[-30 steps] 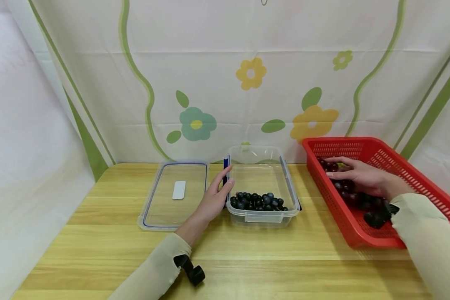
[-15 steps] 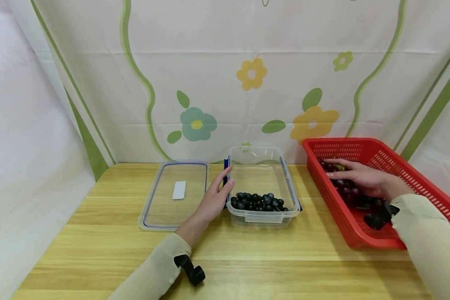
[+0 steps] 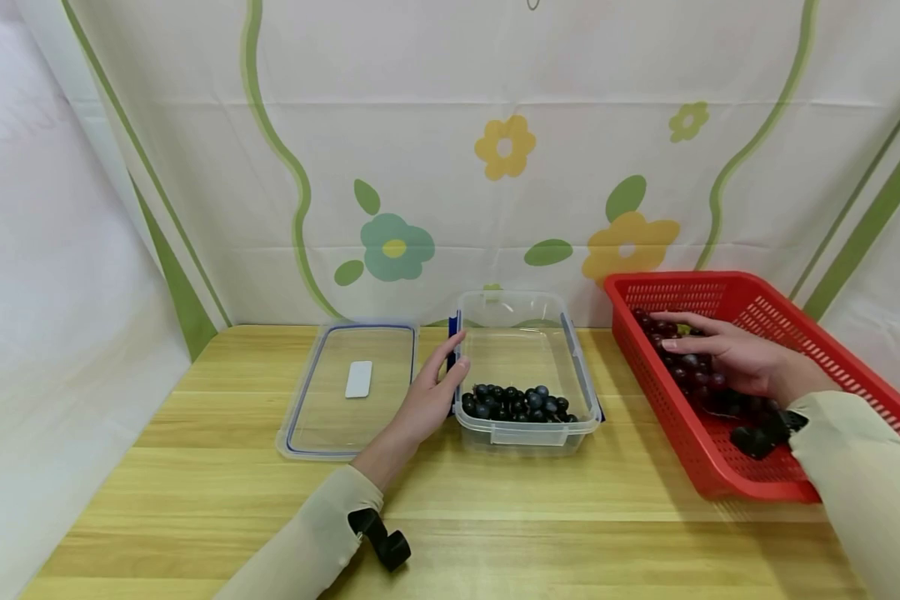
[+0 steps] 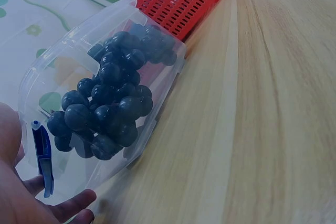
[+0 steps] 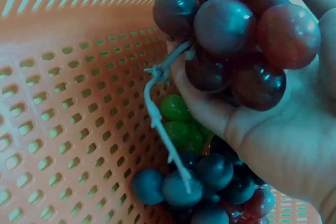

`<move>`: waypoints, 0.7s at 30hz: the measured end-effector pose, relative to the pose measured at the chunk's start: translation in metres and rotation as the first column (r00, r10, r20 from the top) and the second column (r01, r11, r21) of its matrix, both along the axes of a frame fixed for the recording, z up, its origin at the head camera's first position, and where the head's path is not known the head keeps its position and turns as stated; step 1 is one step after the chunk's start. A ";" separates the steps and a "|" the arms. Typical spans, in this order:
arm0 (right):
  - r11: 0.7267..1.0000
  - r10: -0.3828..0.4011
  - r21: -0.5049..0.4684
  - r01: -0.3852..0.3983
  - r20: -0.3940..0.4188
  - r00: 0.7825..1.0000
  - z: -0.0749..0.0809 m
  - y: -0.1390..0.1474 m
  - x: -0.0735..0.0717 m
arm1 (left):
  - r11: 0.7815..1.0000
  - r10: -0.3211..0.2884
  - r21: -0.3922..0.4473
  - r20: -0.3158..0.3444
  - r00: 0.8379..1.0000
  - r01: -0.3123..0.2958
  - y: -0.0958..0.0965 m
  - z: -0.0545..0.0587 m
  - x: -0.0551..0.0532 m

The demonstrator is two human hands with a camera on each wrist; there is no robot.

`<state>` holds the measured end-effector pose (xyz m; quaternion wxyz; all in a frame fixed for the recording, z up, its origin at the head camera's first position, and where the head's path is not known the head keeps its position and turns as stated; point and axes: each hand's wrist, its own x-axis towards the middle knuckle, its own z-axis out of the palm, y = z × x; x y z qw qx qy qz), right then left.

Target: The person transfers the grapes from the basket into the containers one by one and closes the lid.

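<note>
In the basket at the right, my right hand [image 3: 746, 354] holds a bunch of dark red grapes [image 3: 690, 371]. The right wrist view shows these red grapes [image 5: 236, 30] against the palm, a bare stem [image 5: 157, 116] hanging from them. Below lie green grapes [image 5: 178, 121] and dark blue-black grapes [image 5: 210, 179]. My left hand [image 3: 423, 396] rests at the left side of a clear plastic container [image 3: 528, 437], its fingers fairly straight beside the blue clip [image 4: 43, 156]. Inside the container, a bunch of black grapes [image 3: 517, 404] sits at the near end.
The red basket [image 3: 690, 450] has perforated walls and stands at the table's right. Left of the container lies its clear lid [image 3: 322, 433] with a blue seal and a white label [image 3: 358, 379]. A flower-patterned curtain [image 3: 450, 167] hangs behind the wooden table [image 3: 495, 533].
In the basket, my right hand has shifted slightly to the right, and more of the red grapes show beside its fingers. The left hand and the container have stayed in place.
</note>
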<state>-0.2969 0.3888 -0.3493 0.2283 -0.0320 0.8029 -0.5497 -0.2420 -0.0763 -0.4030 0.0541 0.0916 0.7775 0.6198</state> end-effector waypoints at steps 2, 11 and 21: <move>1.000 -0.011 0.006 0.012 -0.012 1.000 -0.001 0.000 -0.001 | 1.000 0.000 0.000 -0.003 1.000 0.000 0.000 0.000 0.000; 0.998 -0.040 0.053 0.046 -0.113 0.993 -0.002 -0.001 -0.005 | 1.000 0.002 -0.014 -0.005 1.000 -0.002 0.000 0.000 0.000; 0.999 -0.040 -0.043 0.033 -0.183 0.982 0.009 0.005 -0.005 | 1.000 0.003 0.003 0.005 1.000 -0.003 0.004 0.001 0.000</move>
